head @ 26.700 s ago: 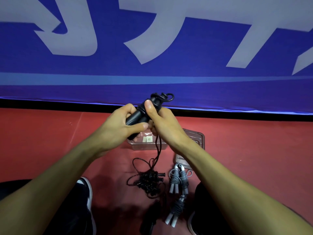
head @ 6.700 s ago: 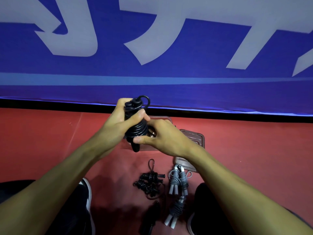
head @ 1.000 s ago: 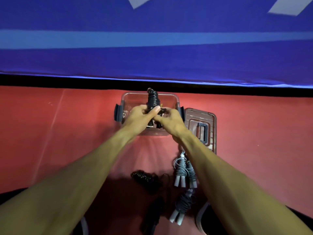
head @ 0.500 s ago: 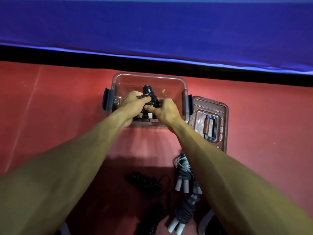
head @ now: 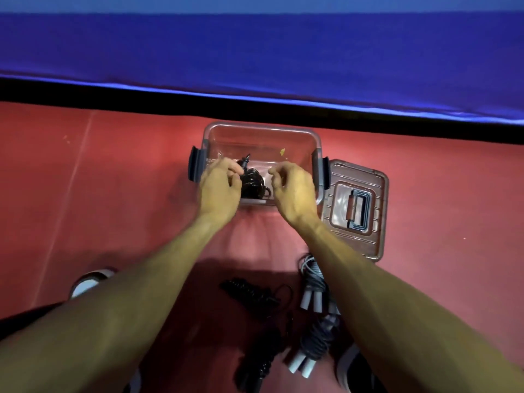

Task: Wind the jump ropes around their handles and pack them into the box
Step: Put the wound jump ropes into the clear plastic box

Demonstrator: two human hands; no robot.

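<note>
A clear plastic box is standing on the red floor, close to a blue banner that is hanging behind it. The box is open, with dark latches on its left and right ends. Inside it, near the front wall, a black jump rope is lying, wound around its handles into a compact bundle. A small yellow scrap is lying on the bottom of the box, farther back.

Both hands are hovering over the front part of the box, one on each side of the bundle. The left hand is just beside the black jump rope; its fingers are loosely curled and are not holding anything, though I cannot tell if a fingertip is touching the rope. The right hand is a little apart from the bundle, its fingers also relaxed and half bent, gripping nothing.

The lid of the box is lying flat on the floor, just beside the right end of the box, with its handle facing up.

Nearer to the person, more ropes are waiting on the floor: two black bundles, one behind the other, and to their right two grey jump ropes with pale handle ends, partly hidden by the right forearm. The toe of a shoe is showing at the lower left.
</note>
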